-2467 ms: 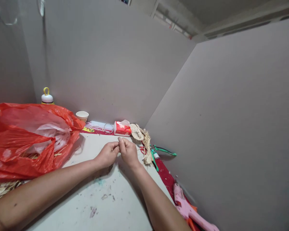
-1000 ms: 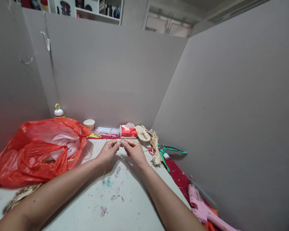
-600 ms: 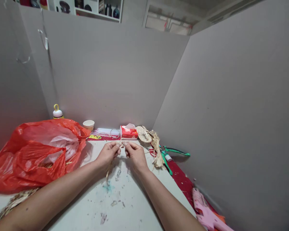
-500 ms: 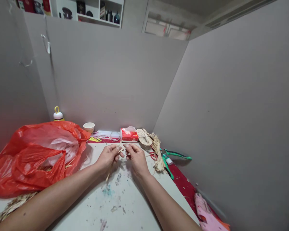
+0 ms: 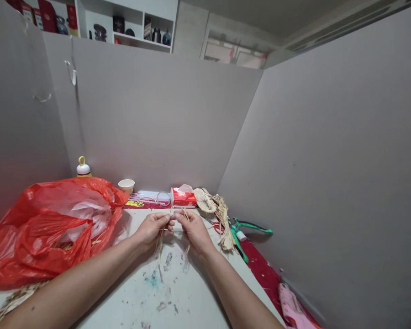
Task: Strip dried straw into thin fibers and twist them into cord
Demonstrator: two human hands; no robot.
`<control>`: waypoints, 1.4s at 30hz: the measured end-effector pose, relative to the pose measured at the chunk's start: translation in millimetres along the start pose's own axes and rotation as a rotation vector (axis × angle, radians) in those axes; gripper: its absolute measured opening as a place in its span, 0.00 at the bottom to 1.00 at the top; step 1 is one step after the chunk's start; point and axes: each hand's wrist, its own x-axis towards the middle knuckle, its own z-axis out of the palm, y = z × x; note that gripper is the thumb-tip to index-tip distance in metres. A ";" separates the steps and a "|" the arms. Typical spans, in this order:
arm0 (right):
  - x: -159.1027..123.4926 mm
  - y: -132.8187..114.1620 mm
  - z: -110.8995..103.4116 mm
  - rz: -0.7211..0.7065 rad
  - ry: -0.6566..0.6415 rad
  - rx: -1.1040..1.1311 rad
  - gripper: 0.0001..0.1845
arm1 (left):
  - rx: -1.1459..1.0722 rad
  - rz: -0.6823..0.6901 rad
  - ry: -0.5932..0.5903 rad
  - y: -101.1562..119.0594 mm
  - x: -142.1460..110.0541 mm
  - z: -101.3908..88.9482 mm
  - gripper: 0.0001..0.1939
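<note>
My left hand [image 5: 155, 227] and my right hand [image 5: 193, 230] meet above the white board, fingertips pinched close together. Between them runs a thin, pale strip of straw [image 5: 160, 246], its loose ends hanging below the left hand and over the back of the right. Both hands are closed on this straw; the exact spot of the pinch is partly hidden by the fingers. Just beyond the right hand lie a woven straw piece [image 5: 205, 201] and a bundle of straw [image 5: 223, 219].
A red plastic bag [image 5: 37, 233] fills the left side. Along the back stand a paper cup [image 5: 126, 185], a bottle [image 5: 83, 170] and a tissue pack [image 5: 184, 197]. Green-handled pliers [image 5: 238, 237] lie at right, near pink cloth [image 5: 292, 308]. Grey partitions [image 5: 150, 119] enclose the table.
The straw ends now hang lower under my left hand, and a strand lies across the right hand. My fingertips have come together. The view has tipped slightly upward.
</note>
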 end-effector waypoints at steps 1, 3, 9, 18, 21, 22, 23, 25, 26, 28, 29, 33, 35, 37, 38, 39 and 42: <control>-1.1 2.3 2.1 -0.014 0.009 -0.043 0.17 | 0.016 0.004 -0.012 -0.6 -0.8 1.0 0.16; -1.9 5.7 3.9 -0.044 0.029 -0.103 0.16 | 0.049 0.012 -0.029 -1.4 -2.6 3.1 0.18; -0.3 7.8 1.3 -0.068 0.042 -0.128 0.15 | 0.096 -0.010 -0.018 0.9 -7.4 9.9 0.17; -2.2 10.4 4.8 -0.077 0.111 -0.126 0.16 | 0.160 0.002 0.119 -2.7 -5.9 12.3 0.15; -1.8 11.0 4.1 -0.082 0.133 -0.107 0.15 | 0.130 0.023 0.132 -4.5 -5.1 10.6 0.15; -1.7 10.9 3.8 -0.079 0.133 -0.099 0.15 | 0.107 0.029 0.120 -4.5 -4.9 9.7 0.14; -1.7 10.5 3.5 -0.073 0.129 -0.088 0.15 | 0.082 0.035 0.107 -4.1 -4.5 8.7 0.13; -2.1 9.1 3.4 -0.058 0.113 -0.064 0.15 | 0.030 0.032 0.097 -2.4 -3.5 6.5 0.11; -2.4 8.1 3.5 -0.050 0.102 -0.050 0.15 | 0.003 0.019 0.100 -1.3 -2.8 5.3 0.10; -2.8 5.7 3.6 -0.038 0.078 -0.018 0.15 | -0.045 -0.023 0.114 0.9 -1.3 3.0 0.08; -2.9 4.6 3.6 -0.034 0.067 -0.001 0.15 | -0.065 -0.040 0.120 1.9 -0.6 2.0 0.07; -1.6 2.8 2.3 -0.004 0.025 0.059 0.15 | -0.117 -0.086 0.093 4.3 0.7 -1.0 0.06; -0.6 3.7 1.2 0.006 0.007 0.066 0.17 | -0.116 -0.098 0.053 4.6 0.8 -2.1 0.07; -0.2 5.2 0.2 -0.004 -0.004 0.054 0.18 | -0.098 -0.098 0.036 4.3 1.1 -3.1 0.07; -0.2 6.0 -0.1 -0.012 -0.004 0.043 0.19 | -0.091 -0.098 0.041 3.9 1.4 -3.5 0.07; -0.3 6.9 -0.3 -0.018 -0.003 0.028 0.19 | -0.087 -0.099 0.046 3.6 1.7 -3.7 0.07; -1.1 9.3 -0.1 -0.021 0.019 -0.011 0.19 | -0.077 -0.089 0.049 2.8 2.4 -3.3 0.06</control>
